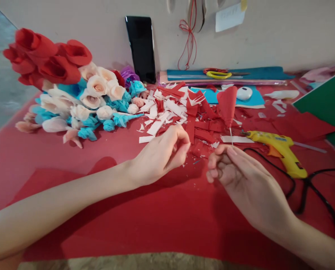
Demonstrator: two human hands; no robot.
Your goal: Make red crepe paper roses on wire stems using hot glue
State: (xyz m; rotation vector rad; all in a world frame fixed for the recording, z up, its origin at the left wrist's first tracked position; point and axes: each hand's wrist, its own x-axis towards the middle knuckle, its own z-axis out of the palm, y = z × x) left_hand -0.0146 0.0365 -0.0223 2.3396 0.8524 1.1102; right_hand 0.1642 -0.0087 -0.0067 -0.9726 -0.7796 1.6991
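Note:
My right hand (237,174) pinches a thin stick between thumb and forefinger; on top of the stick stands a red paper flower bud (227,105), upright above the hand. My left hand (163,152) is curled, fingertips pinched together near the red paper scraps (198,123); what it holds, if anything, is too small to make out. Both hands hover over a red sheet (156,210) covering the table.
A heap of finished paper roses, red, cream and blue (72,90), lies at the left. A yellow glue gun (282,150) with black cord lies right of my right hand. Scissors (218,73), a phone (141,48) against the wall, and a green sheet (327,105) sit further off.

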